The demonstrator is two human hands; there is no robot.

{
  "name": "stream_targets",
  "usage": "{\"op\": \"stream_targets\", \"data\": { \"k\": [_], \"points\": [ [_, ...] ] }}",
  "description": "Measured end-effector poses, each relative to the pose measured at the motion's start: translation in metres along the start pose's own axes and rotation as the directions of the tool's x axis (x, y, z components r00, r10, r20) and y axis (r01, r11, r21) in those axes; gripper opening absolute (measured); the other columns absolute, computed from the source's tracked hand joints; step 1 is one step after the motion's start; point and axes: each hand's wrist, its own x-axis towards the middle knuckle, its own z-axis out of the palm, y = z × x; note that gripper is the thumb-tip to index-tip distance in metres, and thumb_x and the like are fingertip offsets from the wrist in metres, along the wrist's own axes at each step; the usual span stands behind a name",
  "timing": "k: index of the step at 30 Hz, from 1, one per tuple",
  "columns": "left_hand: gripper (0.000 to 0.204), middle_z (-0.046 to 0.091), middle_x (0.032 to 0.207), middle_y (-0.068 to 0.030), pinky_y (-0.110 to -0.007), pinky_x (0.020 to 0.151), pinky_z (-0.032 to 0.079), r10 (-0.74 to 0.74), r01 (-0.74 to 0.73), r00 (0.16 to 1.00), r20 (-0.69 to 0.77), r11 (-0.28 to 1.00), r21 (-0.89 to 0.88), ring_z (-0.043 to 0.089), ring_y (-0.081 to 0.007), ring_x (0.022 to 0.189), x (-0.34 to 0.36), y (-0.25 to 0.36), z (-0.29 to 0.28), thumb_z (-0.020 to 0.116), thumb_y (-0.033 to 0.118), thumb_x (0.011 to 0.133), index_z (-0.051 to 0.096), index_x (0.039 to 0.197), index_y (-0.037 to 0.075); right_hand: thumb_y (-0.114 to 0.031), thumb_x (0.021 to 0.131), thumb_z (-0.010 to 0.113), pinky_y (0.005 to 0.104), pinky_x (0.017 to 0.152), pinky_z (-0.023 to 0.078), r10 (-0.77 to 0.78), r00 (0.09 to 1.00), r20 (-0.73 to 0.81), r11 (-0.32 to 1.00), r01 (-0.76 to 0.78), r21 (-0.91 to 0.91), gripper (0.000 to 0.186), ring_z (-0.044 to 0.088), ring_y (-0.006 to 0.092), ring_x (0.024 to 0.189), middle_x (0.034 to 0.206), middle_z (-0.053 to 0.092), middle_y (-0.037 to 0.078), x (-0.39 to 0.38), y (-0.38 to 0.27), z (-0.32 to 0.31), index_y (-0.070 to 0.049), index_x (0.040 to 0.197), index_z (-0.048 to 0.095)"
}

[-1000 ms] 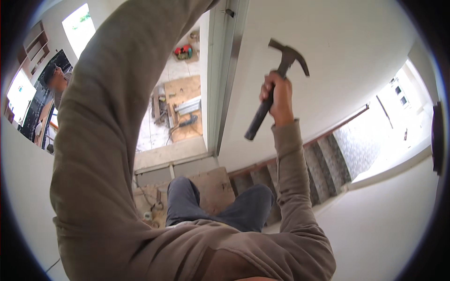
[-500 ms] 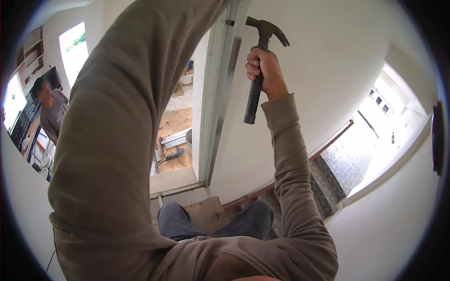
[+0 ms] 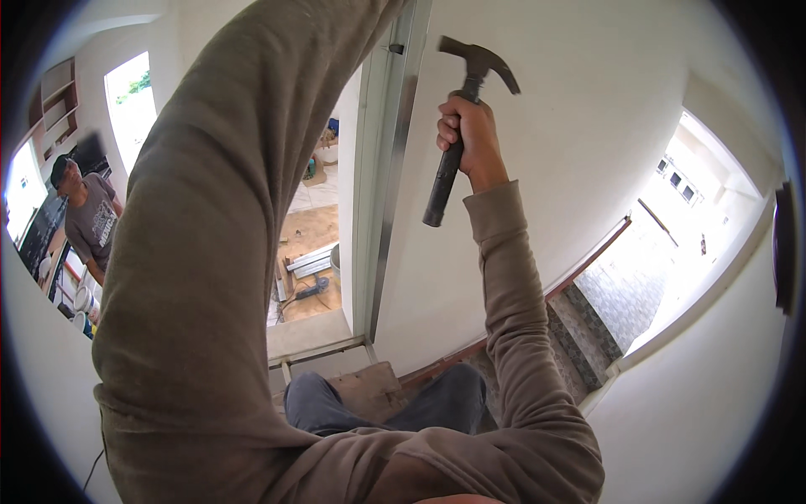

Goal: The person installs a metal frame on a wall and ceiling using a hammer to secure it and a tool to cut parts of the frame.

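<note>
My right hand grips the black handle of a claw hammer at upper centre, its head uppermost and close beside a metal door frame. A small dark piece, too small to name, sticks out on the upper part of that frame, left of the hammer head. My left arm rises in a brown sleeve across the left half and leaves the picture at the top, so that hand is out of sight. Behind the hammer is a white wall.
A person in a cap stands at the far left by buckets. Through the doorway lie boards, metal strips and a corded power tool. Below are my legs and stairs, descending beside a wooden rail.
My right hand and the hammer rose toward the frame, then drew back slightly down and away from it, the head tilting. The person at the left has come further into view.
</note>
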Motion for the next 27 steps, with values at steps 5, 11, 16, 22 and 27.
{"op": "stream_targets", "data": {
  "k": [5, 11, 16, 22, 27],
  "points": [
    [0.087, 0.026, 0.152, -0.0365, -0.05, 0.103, 0.047, 0.029, -0.027, 0.999, 0.038, 0.998, -0.051, 0.046, -0.0467, 0.13, -0.008, 0.006, 0.0, 0.057, 0.035, 0.098, 0.003, 0.162, 0.013, -0.002, 0.081, 0.057, 0.0322, 0.042, 0.037, 0.043, 0.998, -0.055, 0.983, -0.032, 0.182, 0.016, 0.038, 0.0119, 0.044, 0.058, 0.038, -0.001, 0.004, 0.014, -0.008, -0.009, 0.07, 0.047],
    [0.088, 0.028, 0.151, -0.0361, -0.05, 0.102, 0.047, -0.017, 0.016, 1.0, 0.021, 1.0, 0.01, 0.049, -0.046, 0.127, 0.001, 0.009, 0.006, 0.061, 0.034, 0.095, 0.007, 0.162, 0.013, -0.002, 0.083, 0.057, 0.0319, 0.041, 0.036, 0.04, 0.999, 0.014, 0.998, -0.04, -0.052, 0.014, 0.04, 0.0117, 0.043, 0.059, 0.042, 0.0, -0.011, 0.005, 0.001, -0.007, 0.073, 0.048],
    [0.086, 0.032, 0.148, -0.0356, -0.051, 0.101, 0.048, -0.046, 0.052, 0.989, -0.138, 0.998, 0.039, 0.051, -0.0466, 0.124, 0.023, 0.003, 0.027, 0.064, 0.03, 0.093, 0.016, 0.161, 0.012, -0.005, 0.085, 0.058, 0.0322, 0.041, 0.036, 0.003, 0.992, -0.129, 0.998, 0.005, 0.063, 0.015, 0.041, 0.012, 0.043, 0.059, 0.042, 0.0, -0.023, 0.019, -0.009, -0.008, 0.075, 0.048],
    [0.086, 0.035, 0.147, -0.0346, -0.051, 0.099, 0.049, -0.023, 0.02, 0.988, -0.15, 1.0, -0.021, 0.053, -0.0453, 0.123, 0.022, 0.007, 0.029, 0.065, 0.03, 0.091, 0.019, 0.161, 0.012, -0.006, 0.084, 0.06, 0.0325, 0.04, 0.037, -0.089, 0.97, -0.226, 0.993, 0.103, 0.055, 0.014, 0.04, 0.0128, 0.041, 0.056, 0.042, 0.0, -0.036, 0.035, -0.003, -0.007, 0.076, 0.048],
    [0.084, 0.036, 0.146, -0.033, -0.052, 0.1, 0.049, -0.047, 0.05, 0.982, -0.183, 0.999, 0.01, 0.051, -0.0468, 0.125, 0.01, 0.003, 0.032, 0.066, 0.031, 0.091, 0.02, 0.16, 0.013, -0.004, 0.084, 0.061, 0.03, 0.036, 0.038, -0.184, 0.979, -0.083, 0.949, 0.155, -0.274, 0.009, 0.044, 0.012, 0.037, 0.055, 0.048, 0.003, -0.044, 0.042, 0.002, -0.002, 0.081, 0.053]
  ]
}}
